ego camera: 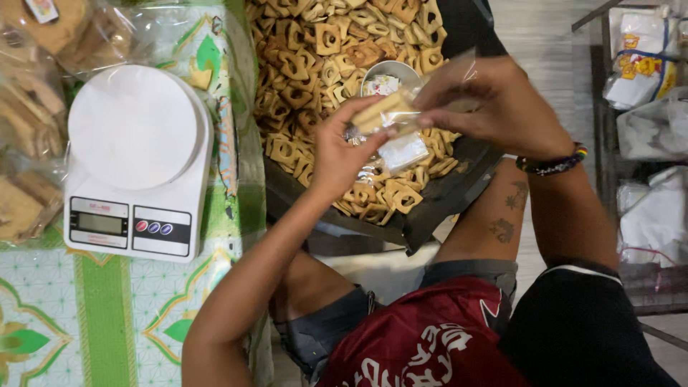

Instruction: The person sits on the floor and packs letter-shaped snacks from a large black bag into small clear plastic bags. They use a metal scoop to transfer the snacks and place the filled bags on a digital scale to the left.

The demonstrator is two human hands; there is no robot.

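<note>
Our red shirt (430, 344) nearest, left hand (340, 154) and right hand (494, 104) both pinched on one clear bag (401, 107) between them, over our cracker tray (459, 190), scale (136, 165) left.

a clear plastic bag (401, 107) of snacks sits mid-scene. clear filled packets (29, 129) line the far left. the white scale's grey screen (99, 223) is left. white bags (645, 64) stack far right.

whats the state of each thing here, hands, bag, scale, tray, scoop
left hand: gripping the clear bag from below
right hand: pinching the bag's top
clear bag: held up, a few crackers inside
scale: platform bare
tray: heaped with crackers
metal scoop: lying in the crackers
</note>
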